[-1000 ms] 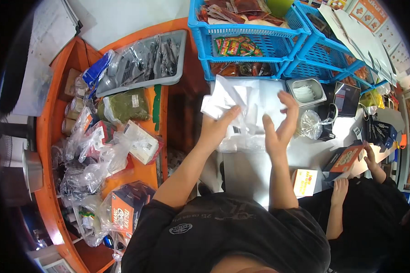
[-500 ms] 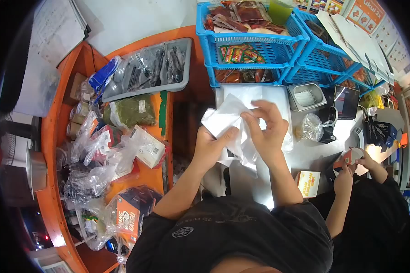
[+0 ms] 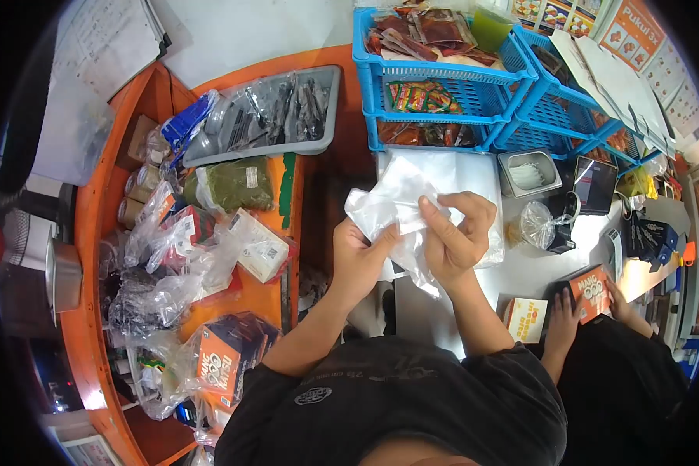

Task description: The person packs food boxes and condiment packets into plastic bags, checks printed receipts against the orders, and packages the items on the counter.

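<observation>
A thin translucent white plastic bag (image 3: 400, 190), crumpled and partly spread, hangs between my hands above the metal counter. My left hand (image 3: 361, 256) grips its lower left side, thumb on top. On the other side my right hand (image 3: 460, 237) has its thumb tip against the plastic, fingers curled; part of the bag hangs down beside its palm. Just behind lies a stack of clear plastic sheets or bags (image 3: 481, 179) on the counter.
Blue basket racks (image 3: 443, 74) with sauce packets stand at the back. A metal container (image 3: 530, 172) sits right of the stack. At right a co-worker's hands hold an orange box (image 3: 590, 293) near a yellow-white box (image 3: 525, 320). Left, a grey cutlery tray (image 3: 330, 109) and bagged boxes fill an orange shelf.
The plastic bag has been shifted and spread a little between my hands, its left edge now more rounded. The co-worker has turned the orange box so its printed face shows.
</observation>
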The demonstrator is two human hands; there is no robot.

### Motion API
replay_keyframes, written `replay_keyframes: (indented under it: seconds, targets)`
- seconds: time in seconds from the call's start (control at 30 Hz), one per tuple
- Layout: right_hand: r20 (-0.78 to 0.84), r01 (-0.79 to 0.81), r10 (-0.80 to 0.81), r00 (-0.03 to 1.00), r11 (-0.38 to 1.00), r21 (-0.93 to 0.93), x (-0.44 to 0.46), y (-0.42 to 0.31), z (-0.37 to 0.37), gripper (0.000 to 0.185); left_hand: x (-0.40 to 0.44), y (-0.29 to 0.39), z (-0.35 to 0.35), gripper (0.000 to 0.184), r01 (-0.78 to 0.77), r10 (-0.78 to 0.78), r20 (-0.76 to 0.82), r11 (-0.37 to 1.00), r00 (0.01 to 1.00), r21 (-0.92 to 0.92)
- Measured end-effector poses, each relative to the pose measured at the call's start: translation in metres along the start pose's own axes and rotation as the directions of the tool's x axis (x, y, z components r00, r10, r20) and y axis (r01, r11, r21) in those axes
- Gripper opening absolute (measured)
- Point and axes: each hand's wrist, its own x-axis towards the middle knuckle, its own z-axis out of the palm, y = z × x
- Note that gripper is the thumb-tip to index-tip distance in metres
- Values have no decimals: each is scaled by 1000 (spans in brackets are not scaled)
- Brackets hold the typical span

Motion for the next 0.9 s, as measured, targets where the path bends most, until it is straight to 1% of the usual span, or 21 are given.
replay_keyframes:
  seconds: [0.17,0.27,0.3,0.33,0.37,0.47,0.5,0.57,0.6,0.63,0.67,0.7,0.73,0.77,0.8,0.83,0.87,0.9]
  targets:
    - [49,-69,63,997,990,122,-3,0,2,30,-1,4,-1,24,-8,8,1,1000,1000,0]
    - [133,-77,50,990,975,206,1,-5,1,25,0,-1,-5,25,-9,7,-34,996,999,-88]
    - [179,-48,12,984,979,200,2,-6,0,24,1,3,-5,27,65,-74,-21,956,997,-285]
    - [225,-18,-27,974,981,195,3,-6,-1,24,1,10,-4,28,134,-148,6,873,989,-468]
    - [270,13,-66,961,981,193,3,-7,-2,23,2,15,-4,30,196,-214,49,751,976,-631]
    - [335,81,-123,934,987,136,3,-9,-3,22,1,16,-2,35,131,-135,32,843,990,-522]
    - [385,-2,-90,919,973,233,4,-8,-8,23,1,10,-7,38,143,-151,-11,955,988,-259]
    - [487,-179,-41,873,900,398,8,-2,-21,24,4,3,-11,39,88,-90,-13,988,996,-126]
    - [452,-297,109,885,881,369,13,-3,-20,25,5,0,-12,39,63,-64,-8,996,998,-59]
    - [411,-413,261,873,844,342,20,-3,-16,27,4,-1,-14,43,76,-76,1,997,997,-6]
    - [357,-523,412,838,792,314,26,0,-13,28,4,-2,-15,44,4,-4,4,996,1000,94]
    - [477,-444,283,832,855,268,15,14,-8,35,5,-3,-14,45,-72,67,30,980,997,185]
    - [572,-463,201,795,811,358,2,19,-1,30,7,-4,-12,47,-152,136,78,952,988,264]
    - [595,-467,171,785,794,388,-1,18,4,25,6,0,-7,53,-114,95,100,972,990,207]
    - [583,-519,221,782,748,413,1,15,3,22,6,2,-4,55,-140,110,102,921,989,363]
    - [594,-584,298,747,721,373,2,16,0,24,7,-6,-8,54,-73,46,81,926,996,371]
    - [622,-672,389,679,671,314,1,18,-4,26,6,-6,-5,54,1,-22,75,964,997,264]
    - [645,-751,469,603,605,263,0,21,-7,29,8,-16,-12,51,-30,8,101,976,995,214]
